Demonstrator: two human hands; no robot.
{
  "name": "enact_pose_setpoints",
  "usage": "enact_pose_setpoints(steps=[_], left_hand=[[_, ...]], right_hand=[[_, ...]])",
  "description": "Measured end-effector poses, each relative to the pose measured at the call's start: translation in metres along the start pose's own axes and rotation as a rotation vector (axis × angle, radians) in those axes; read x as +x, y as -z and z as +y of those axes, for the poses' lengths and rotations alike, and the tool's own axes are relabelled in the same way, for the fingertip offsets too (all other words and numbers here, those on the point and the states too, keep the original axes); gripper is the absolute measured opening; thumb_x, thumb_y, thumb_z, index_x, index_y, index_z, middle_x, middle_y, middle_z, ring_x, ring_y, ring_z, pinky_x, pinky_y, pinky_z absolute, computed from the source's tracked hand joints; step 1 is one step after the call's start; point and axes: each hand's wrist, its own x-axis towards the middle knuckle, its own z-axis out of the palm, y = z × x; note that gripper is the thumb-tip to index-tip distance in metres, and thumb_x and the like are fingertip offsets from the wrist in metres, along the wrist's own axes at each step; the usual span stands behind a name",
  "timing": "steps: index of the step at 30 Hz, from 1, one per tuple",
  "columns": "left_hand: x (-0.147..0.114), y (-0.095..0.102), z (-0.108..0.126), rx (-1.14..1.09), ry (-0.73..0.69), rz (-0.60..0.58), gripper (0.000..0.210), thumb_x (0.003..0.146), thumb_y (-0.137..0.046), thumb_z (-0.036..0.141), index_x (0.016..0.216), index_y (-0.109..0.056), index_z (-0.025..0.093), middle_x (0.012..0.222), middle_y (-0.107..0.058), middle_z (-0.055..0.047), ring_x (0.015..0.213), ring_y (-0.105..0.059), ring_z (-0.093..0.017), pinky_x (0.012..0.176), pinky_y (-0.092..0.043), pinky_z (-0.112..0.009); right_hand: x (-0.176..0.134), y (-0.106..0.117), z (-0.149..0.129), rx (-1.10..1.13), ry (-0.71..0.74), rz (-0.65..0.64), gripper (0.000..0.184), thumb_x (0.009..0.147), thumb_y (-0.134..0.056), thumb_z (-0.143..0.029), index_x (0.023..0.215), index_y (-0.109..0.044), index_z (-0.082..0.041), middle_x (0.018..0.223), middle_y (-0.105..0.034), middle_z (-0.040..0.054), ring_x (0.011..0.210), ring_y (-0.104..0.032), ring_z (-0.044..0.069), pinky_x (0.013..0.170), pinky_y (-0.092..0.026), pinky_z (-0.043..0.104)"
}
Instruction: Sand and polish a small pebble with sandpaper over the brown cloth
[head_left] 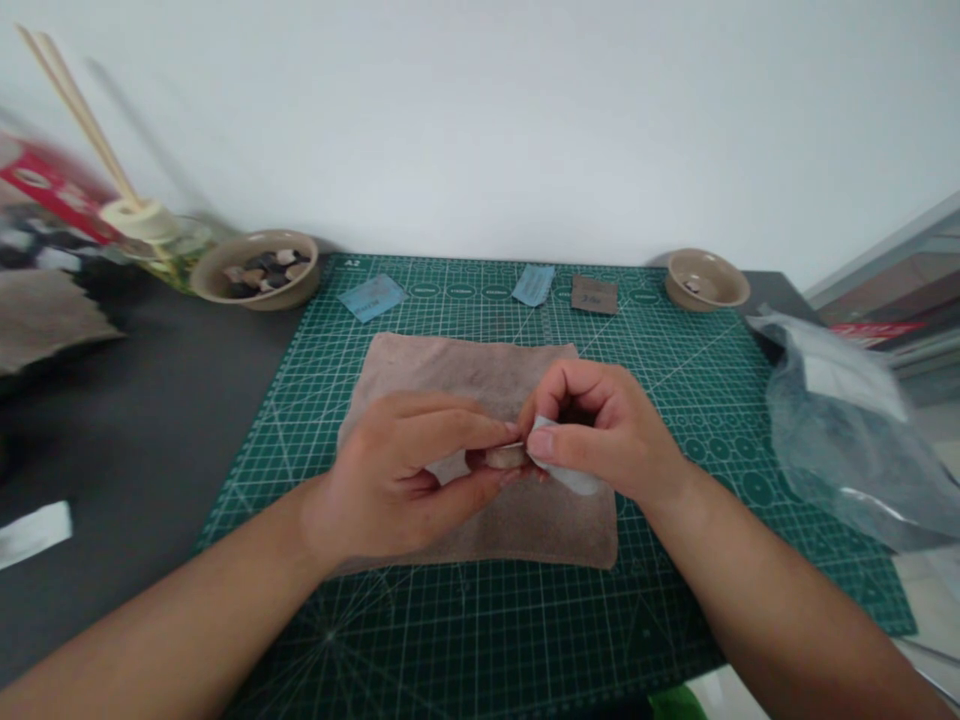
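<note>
Between the thumb and fingertips of my left hand [405,465] is a small, flat, brownish stone [506,457], held on edge above the cloth. My right hand [600,425] pinches a pale grey-blue piece of sandpaper [574,478] against the stone's right end. Fingers of both hands partly hide the stone. Under them a brownish-pink cloth [540,530] lies spread on the green cutting mat [465,620].
At the back lie two blue sandpaper pieces [373,298] [534,285] and a brown one [595,295], with writing. A bowl of pebbles [259,272] and a reed diffuser [146,220] stand left. To the right are another bowl [706,280] and a clear plastic bag [847,430].
</note>
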Motion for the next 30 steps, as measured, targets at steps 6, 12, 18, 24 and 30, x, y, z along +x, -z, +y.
enact_pose_setpoints(steps=[6,12,18,24,30], left_hand=[[0.0001,-0.0002,-0.0006,-0.003,-0.018,0.004,0.013,0.086,-0.074,0.016,0.097,-0.068,0.017,0.078,-0.075,-0.002,0.07,-0.072,-0.013,0.061,-0.055,-0.02],[-0.0001,-0.0005,-0.001,-0.013,-0.002,-0.008,0.012,0.087,-0.073,0.017,0.097,-0.067,0.018,0.077,-0.074,-0.002,0.067,-0.071,-0.013,0.06,-0.054,-0.022],[-0.0002,-0.0003,-0.0005,0.008,-0.001,-0.002,0.013,0.087,-0.073,0.016,0.098,-0.066,0.019,0.078,-0.075,-0.002,0.068,-0.072,-0.014,0.06,-0.055,-0.022],[0.0007,-0.0005,-0.0002,0.011,-0.031,0.022,0.014,0.083,-0.076,0.014,0.093,-0.067,0.015,0.075,-0.074,-0.001,0.066,-0.071,-0.012,0.059,-0.053,-0.019],[0.0018,-0.0004,0.0007,-0.005,-0.016,0.025,0.012,0.084,-0.076,0.015,0.092,-0.067,0.015,0.074,-0.073,-0.001,0.064,-0.07,-0.012,0.057,-0.052,-0.019]], right_hand=[[-0.0006,0.0005,0.0012,-0.017,0.01,0.001,0.023,0.071,-0.081,-0.024,0.072,-0.06,-0.018,0.065,-0.069,0.0,0.05,-0.058,0.01,0.045,-0.045,0.02],[-0.0003,0.0006,0.0024,-0.022,0.001,-0.005,0.024,0.07,-0.084,-0.023,0.072,-0.06,-0.018,0.065,-0.068,-0.0007,0.051,-0.056,0.01,0.045,-0.043,0.02],[0.0002,0.0015,0.0023,-0.027,0.019,-0.019,0.024,0.07,-0.084,-0.024,0.073,-0.061,-0.017,0.066,-0.068,-0.0005,0.053,-0.056,0.01,0.047,-0.043,0.02],[-0.001,0.0021,0.0037,0.004,0.021,-0.045,0.022,0.074,-0.081,-0.026,0.074,-0.06,-0.018,0.068,-0.069,0.0004,0.053,-0.057,0.011,0.048,-0.045,0.022],[-0.001,0.0017,0.0031,-0.016,0.014,-0.045,0.023,0.074,-0.081,-0.027,0.074,-0.061,-0.018,0.068,-0.068,-0.0001,0.053,-0.056,0.01,0.048,-0.044,0.021]])
